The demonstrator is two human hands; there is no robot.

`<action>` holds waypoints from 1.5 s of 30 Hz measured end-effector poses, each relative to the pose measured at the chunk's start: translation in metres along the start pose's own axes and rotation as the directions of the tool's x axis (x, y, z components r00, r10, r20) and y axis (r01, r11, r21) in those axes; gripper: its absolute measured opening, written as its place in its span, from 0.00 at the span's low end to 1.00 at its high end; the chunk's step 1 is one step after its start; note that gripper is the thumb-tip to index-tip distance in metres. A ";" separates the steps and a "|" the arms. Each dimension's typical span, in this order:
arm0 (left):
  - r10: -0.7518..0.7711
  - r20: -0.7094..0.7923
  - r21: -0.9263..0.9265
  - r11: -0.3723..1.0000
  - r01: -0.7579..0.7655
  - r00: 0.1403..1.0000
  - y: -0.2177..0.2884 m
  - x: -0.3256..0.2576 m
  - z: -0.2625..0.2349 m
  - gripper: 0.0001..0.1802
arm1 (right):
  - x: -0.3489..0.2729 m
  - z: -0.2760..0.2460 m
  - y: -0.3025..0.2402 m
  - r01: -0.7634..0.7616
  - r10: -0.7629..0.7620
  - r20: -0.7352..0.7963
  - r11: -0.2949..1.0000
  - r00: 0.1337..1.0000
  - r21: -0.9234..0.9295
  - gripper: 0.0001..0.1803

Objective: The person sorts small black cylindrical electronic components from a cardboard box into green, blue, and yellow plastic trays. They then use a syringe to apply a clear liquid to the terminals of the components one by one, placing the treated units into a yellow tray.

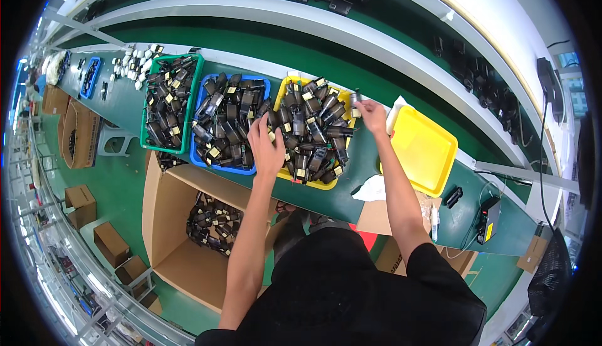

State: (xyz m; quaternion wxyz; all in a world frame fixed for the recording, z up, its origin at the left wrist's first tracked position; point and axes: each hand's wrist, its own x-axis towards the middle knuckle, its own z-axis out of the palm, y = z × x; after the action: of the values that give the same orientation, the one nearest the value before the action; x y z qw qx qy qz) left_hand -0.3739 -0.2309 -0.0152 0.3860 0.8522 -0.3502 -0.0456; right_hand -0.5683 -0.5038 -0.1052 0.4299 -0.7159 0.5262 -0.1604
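Evidently much remains to be handled: the green basket (198, 76), blue basket (226, 169) and yellow basket (323, 185) are all heaped with dark units, more lie in the cardboard box (166, 217) below, and the yellow tray (426, 148) looks bare. Which units are finished, I cannot tell. The hands are apart: the right hand (374, 118) pinches one dark plastic unit (356, 100) by the yellow basket's far right rim; the left hand (266, 146) bends its fingers over units at that basket's left side, its grip unclear. Open room lies on the counter (360, 161) between yellow basket and yellow tray, narrowed near the front edge by a crumpled white sheet (371, 189). Blue and yellow rims stand close together.
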 end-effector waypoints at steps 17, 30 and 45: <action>0.045 0.288 0.066 0.996 -0.067 0.957 -0.013 0.015 0.052 0.34 | -0.006 0.006 -0.027 0.280 -0.222 0.233 0.926 0.947 -0.252 0.11; -0.096 0.208 0.369 0.930 0.013 0.973 -0.050 0.067 0.019 0.30 | 0.040 0.069 -0.127 0.657 -0.606 0.263 0.724 0.751 -0.208 0.16; -0.332 0.057 0.141 0.936 0.321 0.942 -0.054 0.061 0.008 0.15 | -0.008 0.011 -0.118 0.456 -0.451 0.093 0.889 0.888 -0.038 0.16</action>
State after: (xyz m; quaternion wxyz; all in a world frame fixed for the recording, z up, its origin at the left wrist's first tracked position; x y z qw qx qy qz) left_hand -0.3005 -0.2497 -0.0457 0.3024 0.9193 -0.2211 -0.1203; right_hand -0.4913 -0.4822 -0.0174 0.3806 -0.8373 0.3310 -0.2112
